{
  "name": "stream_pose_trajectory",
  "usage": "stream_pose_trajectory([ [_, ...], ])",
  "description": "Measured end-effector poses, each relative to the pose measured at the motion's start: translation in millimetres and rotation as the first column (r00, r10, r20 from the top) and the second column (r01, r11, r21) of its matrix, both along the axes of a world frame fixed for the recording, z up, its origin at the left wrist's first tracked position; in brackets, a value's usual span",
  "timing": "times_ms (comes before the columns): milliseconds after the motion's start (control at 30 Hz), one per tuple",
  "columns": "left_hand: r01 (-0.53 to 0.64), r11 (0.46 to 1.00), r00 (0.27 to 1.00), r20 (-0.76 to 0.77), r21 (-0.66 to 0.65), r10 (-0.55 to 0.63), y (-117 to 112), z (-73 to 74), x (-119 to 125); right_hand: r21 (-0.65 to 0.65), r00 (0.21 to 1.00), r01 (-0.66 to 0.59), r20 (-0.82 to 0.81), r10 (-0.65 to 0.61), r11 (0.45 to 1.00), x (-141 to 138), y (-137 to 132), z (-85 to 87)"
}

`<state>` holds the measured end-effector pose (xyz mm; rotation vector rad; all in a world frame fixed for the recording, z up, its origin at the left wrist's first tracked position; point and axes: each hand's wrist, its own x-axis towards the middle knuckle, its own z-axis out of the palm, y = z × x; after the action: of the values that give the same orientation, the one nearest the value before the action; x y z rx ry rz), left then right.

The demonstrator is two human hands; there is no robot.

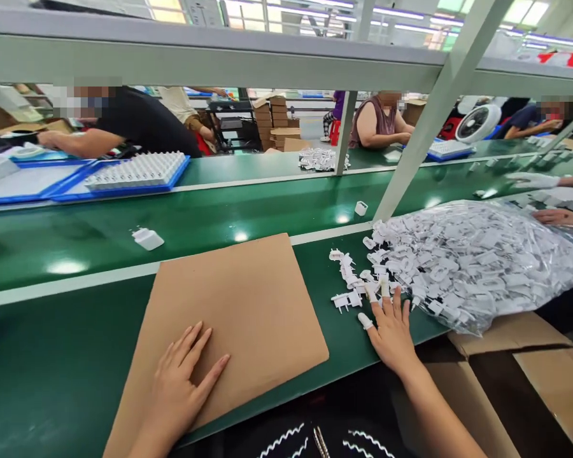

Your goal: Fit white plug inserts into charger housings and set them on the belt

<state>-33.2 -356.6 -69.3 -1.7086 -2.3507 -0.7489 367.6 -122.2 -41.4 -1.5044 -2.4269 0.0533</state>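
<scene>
My left hand lies on a flat brown cardboard sheet, fingers stretched out and nothing in them. To the right, my right hand reaches with spread fingers to several loose white plastic plug pieces with metal pins. White finger cots cover the thumb and some fingertips. The fingertips touch or hover just over the pieces; which of the two I cannot tell. Beside them a clear plastic bag lies on its side, its heap of similar white pieces spilling toward my right hand.
A green conveyor belt runs behind the worktop, carrying a white plug adapter and a white housing. A slanted grey post rises by the bag. Open cardboard box stands below right. Another person's hands are at the far right; co-workers sit opposite.
</scene>
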Motion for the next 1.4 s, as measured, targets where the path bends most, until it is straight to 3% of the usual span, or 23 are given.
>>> stream_pose_trajectory([
  [133,0.021,1.000,0.999,0.030,-0.005,-0.020,-1.3,-2.4,-2.0,0.049,0.999,0.032,-0.044,-0.030,0.998,-13.3,10.3,39.4],
  [267,0.013,1.000,0.996,0.087,-0.011,-0.012,-1.0,-4.6,-3.7,0.034,0.989,-0.145,0.008,0.145,0.989,-54.1,56.7,83.2],
  [333,0.011,1.000,0.994,0.112,0.015,-0.013,-0.2,-4.7,-3.2,-0.066,0.981,-0.122,0.141,0.131,0.990,-79.9,84.2,91.1],
  [433,0.012,0.998,0.989,0.145,0.061,-0.021,0.9,-5.6,-2.3,-0.104,0.972,-0.077,0.213,0.098,0.992,-114.1,112.9,88.4],
  [533,0.017,0.995,0.983,0.178,0.095,-0.033,1.1,-8.4,-3.4,-0.102,0.974,-0.075,0.205,0.095,0.992,-136.8,120.7,83.0],
  [800,-0.013,0.994,0.974,0.226,0.105,-0.012,4.0,-7.2,-5.5,0.003,0.983,-0.182,0.007,0.182,0.983,-158.3,94.3,86.9],
  [900,-0.038,0.995,0.970,0.243,0.097,0.013,6.2,0.9,0.2,-0.047,0.941,-0.240,-0.256,0.220,0.970,-163.7,88.7,78.5],
  [967,-0.064,0.994,0.964,0.265,0.085,0.039,7.7,7.4,4.4,-0.126,0.816,-0.401,-0.499,0.291,0.908,-170.1,83.0,69.0],
  [1000,-0.076,0.994,0.959,0.279,0.082,0.050,8.4,10.7,6.5,-0.173,0.746,-0.502,-0.583,0.323,0.847,-173.5,78.3,63.4],
  [1067,-0.095,0.993,0.946,0.316,0.073,0.068,9.6,17.0,10.2,-0.200,0.635,-0.656,-0.667,0.389,0.728,-179.0,65.8,51.5],
  [1100,-0.101,0.993,0.939,0.336,0.066,0.074,10.0,19.7,11.8,-0.189,0.608,-0.692,-0.672,0.421,0.697,-180.6,59.2,45.5],
  [1233,-0.122,0.990,0.912,0.400,0.064,0.087,11.2,25.1,14.9,-0.211,0.630,-0.697,-0.637,0.445,0.685,-180.4,43.9,27.9],
  [1300,-0.134,0.987,0.908,0.409,0.085,0.088,11.7,24.3,14.7,-0.268,0.655,-0.686,-0.633,0.412,0.677,-178.8,44.7,26.2],
  [1400,-0.138,0.985,0.911,0.404,0.103,0.085,12.5,21.8,13.5,-0.250,0.640,-0.697,-0.640,0.425,0.673,-176.6,49.6,30.3],
])
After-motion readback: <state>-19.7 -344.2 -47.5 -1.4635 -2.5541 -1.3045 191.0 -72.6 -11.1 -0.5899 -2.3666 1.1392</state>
